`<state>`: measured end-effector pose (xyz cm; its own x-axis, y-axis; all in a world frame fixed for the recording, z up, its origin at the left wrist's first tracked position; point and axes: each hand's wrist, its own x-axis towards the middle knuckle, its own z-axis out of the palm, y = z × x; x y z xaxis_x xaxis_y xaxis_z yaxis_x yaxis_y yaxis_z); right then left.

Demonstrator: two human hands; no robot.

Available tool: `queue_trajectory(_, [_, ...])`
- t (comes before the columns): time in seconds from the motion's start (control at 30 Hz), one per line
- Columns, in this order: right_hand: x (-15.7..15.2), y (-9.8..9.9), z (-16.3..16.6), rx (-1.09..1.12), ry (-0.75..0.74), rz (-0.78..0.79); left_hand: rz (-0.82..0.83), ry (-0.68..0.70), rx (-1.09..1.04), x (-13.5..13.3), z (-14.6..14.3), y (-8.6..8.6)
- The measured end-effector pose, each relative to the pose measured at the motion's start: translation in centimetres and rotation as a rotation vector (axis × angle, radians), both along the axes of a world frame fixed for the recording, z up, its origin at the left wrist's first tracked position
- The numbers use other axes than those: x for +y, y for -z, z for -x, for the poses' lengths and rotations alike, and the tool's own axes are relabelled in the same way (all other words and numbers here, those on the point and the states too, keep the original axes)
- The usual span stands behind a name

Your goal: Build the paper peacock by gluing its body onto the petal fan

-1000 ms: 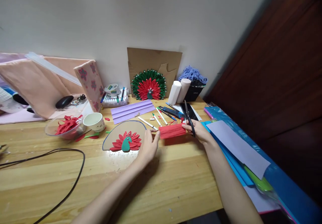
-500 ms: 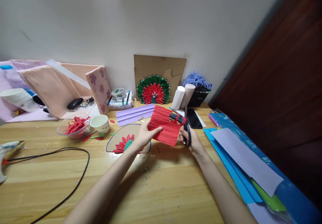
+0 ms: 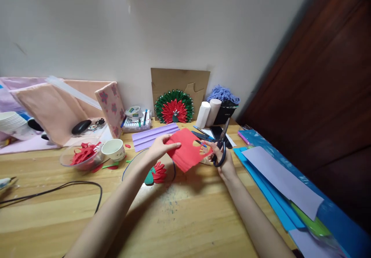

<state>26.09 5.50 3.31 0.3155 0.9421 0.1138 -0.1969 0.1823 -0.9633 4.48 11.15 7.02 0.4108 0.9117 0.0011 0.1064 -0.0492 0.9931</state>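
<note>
My left hand [image 3: 159,150] pinches a sheet of red paper [image 3: 183,150] along its left edge, thumb on top. Holes with curved edges are cut into the sheet's right side. In my right hand [image 3: 226,166] are dark-handled scissors [image 3: 222,144], their blades pointing up and away from the sheet. Fingertips of that hand reach the sheet's cut right edge; whether they grip it I cannot tell. Under my left forearm lies a rounded cardboard piece [image 3: 169,165] with a blue outline, bearing red petals [image 3: 159,172] and a green shape [image 3: 149,177].
A finished-looking red and green peacock [image 3: 174,109] leans on cardboard at the wall. Left stand a bowl of red scraps [image 3: 82,159] and a paper cup [image 3: 113,150]. A black cable [image 3: 72,183] crosses the table. Blue and lilac sheets [image 3: 281,177] lie right; a phone [image 3: 218,133] lies behind the scissors.
The red paper has turned and tilted in my left hand. The scissors have swung from nearly upright beside the sheet to slant up and right. The camera view has shifted slightly.
</note>
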Motion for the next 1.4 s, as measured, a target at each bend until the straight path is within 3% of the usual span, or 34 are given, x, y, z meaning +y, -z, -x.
queue_trajectory(0.1, [0.4,-1.2,-0.1,-0.097,-0.053,0.055,0.001,0.248,0.164,0.0,1.1,-1.2])
queue_trajectory(0.23, [0.4,-2.1,0.9,-0.221,-0.346,0.193,-0.035,0.542,0.369,0.4,2.0,-1.9])
queue_trajectory(0.3, [0.3,-2.1,1.5,-0.285,-0.496,0.216,-0.056,0.589,0.455,0.7,2.2,-2.0])
queue_trajectory(0.37, [0.3,-1.8,1.8,-0.330,-0.554,0.219,-0.087,0.545,0.455,1.2,2.4,-2.0])
queue_trajectory(0.47, [0.4,-1.2,2.0,-0.343,-0.420,0.175,-0.021,0.313,0.190,2.0,2.5,-1.7])
queue_trajectory(0.57, [0.8,-0.3,2.1,-0.147,-0.104,0.114,0.346,0.041,-0.297,2.4,2.0,-0.4])
queue_trajectory(0.67, [1.3,0.7,2.0,0.120,0.203,0.083,0.711,0.020,-0.628,1.6,0.4,1.7])
queue_trajectory(0.7, [1.4,1.1,1.9,0.161,0.263,0.076,0.789,0.082,-0.678,1.1,-0.4,2.4])
queue_trajectory(0.8, [1.4,2.1,1.6,0.160,0.307,0.069,0.872,0.139,-0.680,-0.7,-3.1,4.0])
queue_trajectory(0.87, [1.2,2.6,1.5,0.138,0.298,0.071,0.807,0.054,-0.615,-1.5,-4.8,4.4])
queue_trajectory(1.0, [0.7,2.8,1.2,-0.027,0.287,0.078,0.520,-0.017,-0.490,-1.7,-6.8,4.2])
queue_trajectory(1.1, [0.4,2.2,1.0,-0.162,0.307,0.086,0.382,-0.118,-0.400,-1.3,-7.0,3.8])
queue_trajectory(1.2, [0.2,1.5,1.1,-0.081,0.261,0.060,0.242,-0.263,-0.304,-0.8,-6.5,3.2])
queue_trajectory(1.3, [-0.2,1.1,2.1,0.125,0.066,0.073,0.114,-0.387,-0.331,-0.3,-5.7,2.3])
queue_trajectory(1.4, [-0.9,1.4,3.5,0.257,-0.260,0.160,0.062,-0.476,-0.344,0.1,-4.9,1.4])
